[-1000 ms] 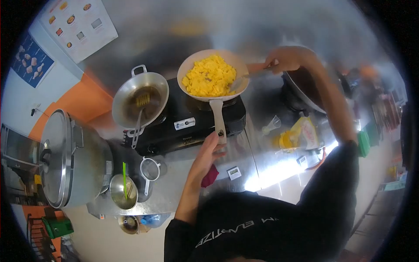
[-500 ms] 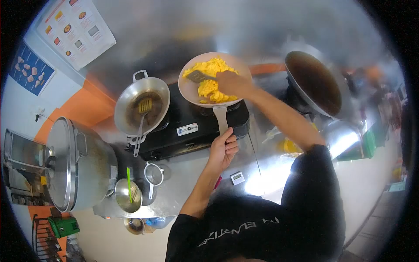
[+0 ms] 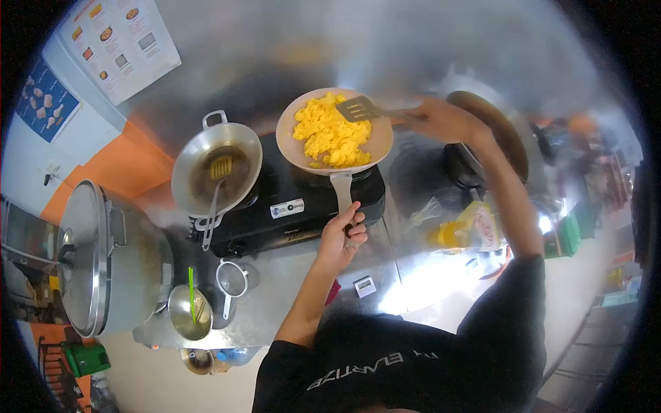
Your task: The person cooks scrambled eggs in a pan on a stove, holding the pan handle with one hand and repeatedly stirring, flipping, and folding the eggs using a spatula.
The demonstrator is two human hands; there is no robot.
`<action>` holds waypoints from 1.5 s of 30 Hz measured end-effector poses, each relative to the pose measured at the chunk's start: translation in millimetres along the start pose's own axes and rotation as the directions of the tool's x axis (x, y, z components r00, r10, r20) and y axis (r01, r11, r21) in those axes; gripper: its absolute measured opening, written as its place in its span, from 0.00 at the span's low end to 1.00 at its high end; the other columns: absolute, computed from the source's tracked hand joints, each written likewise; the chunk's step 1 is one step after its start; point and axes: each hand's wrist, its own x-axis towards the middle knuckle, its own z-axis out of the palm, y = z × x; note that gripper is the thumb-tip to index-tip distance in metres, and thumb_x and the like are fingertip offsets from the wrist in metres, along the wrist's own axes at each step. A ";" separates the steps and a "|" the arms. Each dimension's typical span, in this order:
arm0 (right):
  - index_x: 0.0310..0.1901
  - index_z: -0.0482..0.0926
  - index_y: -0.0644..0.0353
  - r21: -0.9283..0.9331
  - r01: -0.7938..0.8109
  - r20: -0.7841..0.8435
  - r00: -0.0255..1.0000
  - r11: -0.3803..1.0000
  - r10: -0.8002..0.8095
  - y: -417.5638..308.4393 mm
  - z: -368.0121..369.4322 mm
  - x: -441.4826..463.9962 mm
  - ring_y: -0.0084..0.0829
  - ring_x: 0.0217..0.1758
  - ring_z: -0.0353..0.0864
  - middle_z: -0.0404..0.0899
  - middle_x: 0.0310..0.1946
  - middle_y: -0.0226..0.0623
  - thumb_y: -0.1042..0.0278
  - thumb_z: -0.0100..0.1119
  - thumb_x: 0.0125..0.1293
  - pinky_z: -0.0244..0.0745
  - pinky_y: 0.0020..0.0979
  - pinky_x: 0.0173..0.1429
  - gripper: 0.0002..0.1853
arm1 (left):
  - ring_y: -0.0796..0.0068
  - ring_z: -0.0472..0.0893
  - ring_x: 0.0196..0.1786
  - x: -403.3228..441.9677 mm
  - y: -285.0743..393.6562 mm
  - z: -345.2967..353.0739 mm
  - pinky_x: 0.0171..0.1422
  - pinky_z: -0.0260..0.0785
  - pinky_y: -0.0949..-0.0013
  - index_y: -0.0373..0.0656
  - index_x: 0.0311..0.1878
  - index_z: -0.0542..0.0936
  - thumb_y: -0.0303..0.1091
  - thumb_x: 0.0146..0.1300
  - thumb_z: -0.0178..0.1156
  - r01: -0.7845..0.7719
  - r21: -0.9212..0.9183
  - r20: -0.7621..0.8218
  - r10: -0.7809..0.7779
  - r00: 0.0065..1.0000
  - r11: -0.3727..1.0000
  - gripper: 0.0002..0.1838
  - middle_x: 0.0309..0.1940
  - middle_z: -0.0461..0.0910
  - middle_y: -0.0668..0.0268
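My left hand (image 3: 341,236) is closed round the handle of a light beige frying pan (image 3: 288,141), which rests on the right burner of a black gas stove (image 3: 303,210). Yellow scrambled eggs (image 3: 330,134) lie heaped in the pan. In my right hand (image 3: 447,120) is a slotted spatula (image 3: 358,109), its dark blade above the eggs at the pan's upper right. Whether the blade touches them I cannot tell. On the left burner stands a metal wok (image 3: 182,162) with brownish liquid and another slotted spatula (image 3: 221,166) in it.
A large lidded pot (image 3: 138,255) stands at left. Nearer me are a metal bowl (image 3: 180,323) with a green stick, a small strainer (image 3: 232,279) and a white timer (image 3: 365,286). A big wok (image 3: 475,103) of dark liquid and a yellow-labelled bag (image 3: 482,224) are at right.
My right hand has moved right, away from the pan's middle, bringing the spatula up and right. The eggs now sit in a more gathered heap. My left hand keeps its grip on the handle.
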 end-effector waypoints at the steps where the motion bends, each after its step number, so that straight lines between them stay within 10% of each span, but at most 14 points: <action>1: 0.64 0.75 0.41 0.033 -0.001 0.031 1.000 0.999 0.000 -3.0 -4.9 -5.4 0.34 0.26 0.80 0.78 0.23 0.45 0.61 0.48 0.67 0.76 0.36 0.37 0.22 | 0.85 0.64 0.25 3.9 1.3 -9.2 0.24 0.55 0.79 0.45 0.50 0.74 0.35 0.70 0.59 0.029 -0.020 0.072 -0.028 0.997 0.999 0.10 0.29 0.68 0.72; 4: 0.68 0.70 0.34 0.097 -0.148 0.219 0.968 0.984 0.124 -7.7 -14.0 -12.3 0.26 0.17 0.76 0.75 0.17 0.38 0.58 0.49 0.67 0.72 0.33 0.26 0.27 | 0.86 0.63 0.24 4.5 0.4 -9.4 0.23 0.55 0.80 0.47 0.48 0.72 0.36 0.71 0.58 0.042 0.046 0.090 -0.046 0.995 0.998 0.09 0.29 0.67 0.72; 7: 0.40 0.81 0.53 -0.119 -0.205 0.192 0.955 0.972 0.225 -16.9 -1.2 8.4 0.34 0.18 0.78 0.77 0.17 0.37 0.60 0.50 0.64 0.74 0.38 0.27 0.11 | 0.86 0.62 0.24 2.3 0.4 -0.8 0.23 0.55 0.80 0.48 0.45 0.68 0.37 0.71 0.58 0.018 0.141 0.027 -0.022 0.999 0.990 0.09 0.29 0.67 0.73; 13: 0.17 0.81 0.55 -0.177 -0.311 0.432 0.828 0.934 0.358 42.1 67.5 114.3 0.32 0.18 0.74 0.76 0.13 0.35 0.45 0.57 0.60 0.71 0.35 0.27 0.23 | 0.87 0.62 0.24 -0.4 1.8 6.5 0.24 0.57 0.80 0.50 0.41 0.64 0.39 0.71 0.59 -0.023 0.323 -0.009 0.028 1.000 0.946 0.12 0.29 0.66 0.73; 20: 0.33 0.84 0.63 -0.025 0.098 -0.145 0.984 0.995 -0.100 21.6 118.3 110.0 0.46 0.24 0.79 0.79 0.20 0.49 0.52 0.58 0.64 0.74 0.44 0.34 0.19 | 0.84 0.65 0.25 0.5 11.8 -0.9 0.26 0.58 0.77 0.49 0.44 0.65 0.37 0.72 0.57 -0.007 0.427 0.074 -0.027 0.997 0.904 0.10 0.29 0.65 0.71; 25: 0.46 0.82 0.63 -0.160 0.282 -0.121 0.945 0.946 -0.303 13.9 112.2 93.2 0.49 0.28 0.81 0.81 0.26 0.49 0.58 0.59 0.64 0.76 0.47 0.37 0.17 | 0.83 0.65 0.25 -8.1 19.0 5.6 0.27 0.60 0.74 0.49 0.45 0.66 0.37 0.72 0.56 0.045 0.419 0.006 -0.052 0.999 0.907 0.09 0.29 0.65 0.71; 28: 0.71 0.64 0.42 -0.269 0.337 -0.166 0.906 0.902 -0.388 11.9 115.7 66.4 0.45 0.24 0.81 0.81 0.28 0.49 0.62 0.48 0.67 0.77 0.47 0.36 0.29 | 0.83 0.66 0.26 -4.1 18.8 2.1 0.28 0.62 0.73 0.49 0.46 0.66 0.37 0.72 0.57 0.040 0.408 0.018 -0.051 0.999 0.912 0.09 0.30 0.66 0.72; 31: 0.63 0.71 0.57 -0.426 0.203 -0.083 0.962 0.882 -0.261 0.7 122.2 32.0 0.47 0.35 0.83 0.82 0.37 0.45 0.74 0.56 0.58 0.78 0.44 0.39 0.28 | 0.82 0.67 0.27 -9.6 19.8 10.9 0.29 0.63 0.72 0.49 0.47 0.66 0.38 0.72 0.57 0.041 0.436 -0.033 -0.029 0.999 0.899 0.10 0.29 0.66 0.72; 37: 0.65 0.71 0.52 -0.347 0.245 -0.085 0.953 0.905 -0.290 -22.8 62.7 -25.1 0.46 0.38 0.83 0.83 0.41 0.45 0.80 0.55 0.53 0.78 0.45 0.42 0.34 | 0.81 0.68 0.27 -8.7 20.4 6.5 0.30 0.65 0.71 0.49 0.49 0.67 0.38 0.72 0.57 0.046 0.378 0.006 -0.052 0.999 0.925 0.10 0.30 0.67 0.72; 40: 0.62 0.75 0.50 -0.344 0.240 0.160 0.968 0.908 -0.195 -28.5 6.1 -32.0 0.47 0.39 0.83 0.83 0.41 0.45 0.81 0.54 0.52 0.77 0.45 0.44 0.32 | 0.81 0.68 0.27 -11.1 20.9 5.1 0.30 0.64 0.72 0.49 0.49 0.66 0.37 0.72 0.57 0.050 0.393 0.005 -0.057 0.998 0.918 0.10 0.30 0.67 0.72; 45: 0.64 0.72 0.53 -0.409 0.276 0.154 0.960 0.870 -0.233 -0.5 72.0 -14.1 0.49 0.42 0.83 0.81 0.41 0.48 0.81 0.53 0.53 0.78 0.47 0.44 0.32 | 0.82 0.67 0.26 -9.9 21.0 4.5 0.29 0.63 0.73 0.50 0.49 0.66 0.36 0.72 0.57 0.074 0.383 0.003 -0.081 0.997 0.921 0.10 0.30 0.67 0.72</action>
